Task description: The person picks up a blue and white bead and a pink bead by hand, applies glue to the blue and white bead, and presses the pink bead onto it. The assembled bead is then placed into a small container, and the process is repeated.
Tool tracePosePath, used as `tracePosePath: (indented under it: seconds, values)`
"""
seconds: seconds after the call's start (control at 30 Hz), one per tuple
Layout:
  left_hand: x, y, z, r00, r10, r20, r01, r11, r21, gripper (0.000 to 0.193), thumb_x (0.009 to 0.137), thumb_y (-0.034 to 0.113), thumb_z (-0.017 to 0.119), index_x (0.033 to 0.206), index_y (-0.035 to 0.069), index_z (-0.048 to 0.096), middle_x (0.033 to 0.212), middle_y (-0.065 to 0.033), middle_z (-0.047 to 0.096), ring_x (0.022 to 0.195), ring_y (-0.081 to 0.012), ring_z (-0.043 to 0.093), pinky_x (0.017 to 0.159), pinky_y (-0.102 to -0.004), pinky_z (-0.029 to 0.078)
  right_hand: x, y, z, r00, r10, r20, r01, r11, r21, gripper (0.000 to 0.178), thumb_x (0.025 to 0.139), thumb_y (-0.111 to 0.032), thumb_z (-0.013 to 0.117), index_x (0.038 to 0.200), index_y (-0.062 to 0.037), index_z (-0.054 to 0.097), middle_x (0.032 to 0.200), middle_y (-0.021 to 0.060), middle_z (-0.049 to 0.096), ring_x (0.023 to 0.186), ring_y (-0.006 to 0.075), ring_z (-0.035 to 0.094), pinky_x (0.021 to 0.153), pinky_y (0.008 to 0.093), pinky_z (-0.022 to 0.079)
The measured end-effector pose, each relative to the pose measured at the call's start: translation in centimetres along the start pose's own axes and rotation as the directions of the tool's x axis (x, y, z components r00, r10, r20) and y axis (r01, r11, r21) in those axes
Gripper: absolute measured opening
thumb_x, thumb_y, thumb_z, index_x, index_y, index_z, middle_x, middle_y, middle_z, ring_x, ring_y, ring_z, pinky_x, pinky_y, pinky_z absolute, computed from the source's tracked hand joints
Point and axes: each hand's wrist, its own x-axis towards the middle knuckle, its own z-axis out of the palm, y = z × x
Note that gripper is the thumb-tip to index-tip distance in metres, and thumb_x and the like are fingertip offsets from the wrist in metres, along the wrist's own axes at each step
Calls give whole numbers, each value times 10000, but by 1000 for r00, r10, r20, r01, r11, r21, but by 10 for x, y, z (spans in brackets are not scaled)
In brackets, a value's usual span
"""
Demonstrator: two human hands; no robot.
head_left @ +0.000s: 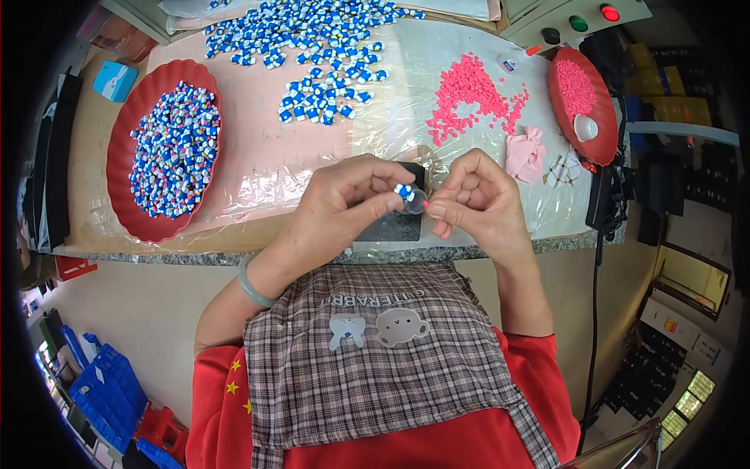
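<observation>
Between thumb and fingertips, my left hand (344, 191) pinches a small blue-and-white piece (404, 191). Close to its right, my right hand (486, 202) is closed in a pinch on a tiny pink piece (426, 204). The two pieces are nearly together, beside a round, partly see-through thing (416, 203) whose kind I cannot make out. Under the fingertips, at the table's front edge, is a dark block-like object (393, 228), largely covered by my hands.
A red scalloped tray (117, 168) of blue-and-white pieces stands left; more such pieces (301, 35) spread at the back. Loose pink pieces (469, 86), a pink cloth (525, 155) and a small bottle (518, 60) lie right, near another red tray (601, 141) with a white cup (585, 128).
</observation>
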Motion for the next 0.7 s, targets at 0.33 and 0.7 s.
tracePosePath:
  seconds: [0.33, 0.7]
  values:
    - [-1, 0, 5, 998, 64, 10, -65, 995, 78, 179, 850, -24, 647, 1029, -35, 649, 1005, -88, 622, 921, -145, 647, 819, -261, 553, 4, 3, 6, 999, 6, 43, -7, 1000, 9, 258, 831, 62, 679, 918, -28, 453, 771, 107, 638, 621, 124, 638, 511, 226, 517]
    - [-1, 9, 7, 909, 392, 140, -397, 713, 579, 216, 776, -33, 711, 985, 12, 680, 890, -98, 650, 772, -189, 640, 653, -278, 524, -4, 2, 17, 999, 4, -41, -10, 991, -131, 243, 823, 58, 690, 903, -18, 474, 753, 65, 614, 616, 101, 624, 503, 214, 502]
